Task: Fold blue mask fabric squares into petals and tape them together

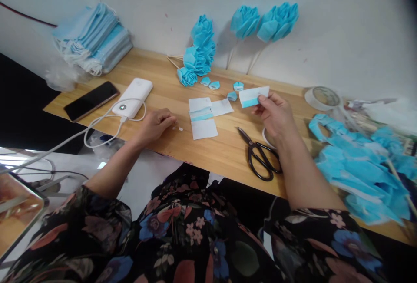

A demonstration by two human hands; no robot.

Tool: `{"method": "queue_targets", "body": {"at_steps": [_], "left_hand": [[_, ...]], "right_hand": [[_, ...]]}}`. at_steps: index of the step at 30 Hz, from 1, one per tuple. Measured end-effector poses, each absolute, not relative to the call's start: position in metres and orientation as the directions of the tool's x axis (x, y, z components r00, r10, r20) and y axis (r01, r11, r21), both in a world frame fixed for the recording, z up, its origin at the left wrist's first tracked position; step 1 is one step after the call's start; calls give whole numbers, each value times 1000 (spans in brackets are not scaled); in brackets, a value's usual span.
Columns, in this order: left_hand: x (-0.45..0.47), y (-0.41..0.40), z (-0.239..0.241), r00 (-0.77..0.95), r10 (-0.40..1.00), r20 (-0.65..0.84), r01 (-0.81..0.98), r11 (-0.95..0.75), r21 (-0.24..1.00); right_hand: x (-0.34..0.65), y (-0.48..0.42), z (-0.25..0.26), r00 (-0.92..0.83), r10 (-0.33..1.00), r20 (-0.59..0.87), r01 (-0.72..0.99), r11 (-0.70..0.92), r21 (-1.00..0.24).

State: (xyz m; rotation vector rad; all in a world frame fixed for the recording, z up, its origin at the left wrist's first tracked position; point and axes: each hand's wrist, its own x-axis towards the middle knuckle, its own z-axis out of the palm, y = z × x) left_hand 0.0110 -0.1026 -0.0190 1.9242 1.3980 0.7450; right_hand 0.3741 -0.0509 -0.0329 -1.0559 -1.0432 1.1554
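Right hand point(276, 113): I am pinching a white-and-blue piece point(254, 93) between thumb and fingers, holding it above the table point(228, 157), toward the back edge. Left hand point(156, 124): I am resting it, fingers curled, near the front edge; cannot tell whether they are gripping anything. Tiny scraps point(180, 129) are lying just beside it.

Between my hands, more pieces point(204, 129) are lying, some overlapping. Small blue petals point(214, 85) are sitting behind these. Scissors point(250, 143) are lying with handles toward the front edge, below my right hand.

Along the back edge, blue flowers point(198, 59) are lying bunched; two stemmed flowers point(245, 21) are leaning on the wall. Masks point(97, 40) are piling up at the back left corner. Phone point(91, 100) is lying by the left edge; beside it, a power bank point(135, 94) is carrying a dark round mark, lettering too small to read. A tape roll point(322, 96) is sitting toward the back edge, right of my hand.
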Motion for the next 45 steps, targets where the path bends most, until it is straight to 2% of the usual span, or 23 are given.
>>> {"method": "queue_targets", "body": {"at_steps": [6,11,23,32,38,45], "left_hand": [[10,-103,-20,260,965,45,603,-199,773],[11,-103,-22,282,954,103,607,-260,751],[17,-107,-28,249,953,171,603,-291,743],[15,-110,-30,157,960,233,602,-280,747],[16,-109,-30,182,956,228,618,-292,730],[13,-113,-31,257,934,249,609,-356,709]], "right_hand": [[374,-51,-32,94,993,73,-172,89,-981],[374,-51,-34,90,992,83,-146,96,-985],[370,-54,-31,110,992,59,-161,77,-984],[372,-55,-31,104,993,50,-193,70,-979],[372,-55,-33,110,993,50,-145,65,-987],[372,-56,-30,122,992,24,-200,49,-979]]}}
